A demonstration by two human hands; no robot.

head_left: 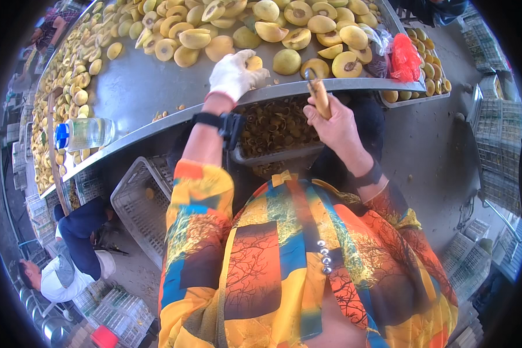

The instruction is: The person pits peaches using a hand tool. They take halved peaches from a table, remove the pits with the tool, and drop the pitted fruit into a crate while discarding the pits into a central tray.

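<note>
My left hand [233,75], in a white glove, is closed on a yellow stone-fruit half [253,63] just above the near edge of the metal table [139,87]. My bare right hand [335,123] grips the wooden handle of a small pitting knife [319,97]. Its metal tip looks curved and points up toward the fruit on the table, apart from the half in my left hand. Many yellow fruit halves [296,39] lie beyond my hands, several with brown stones or hollows showing.
A crate of brown stones and scraps [272,130] sits under the table edge. A clear jar with a blue lid [87,133] stands at left. Bagged items, one red bag [405,58], rest at the right corner. An open white crate [139,203] and a seated person [64,272] are lower left.
</note>
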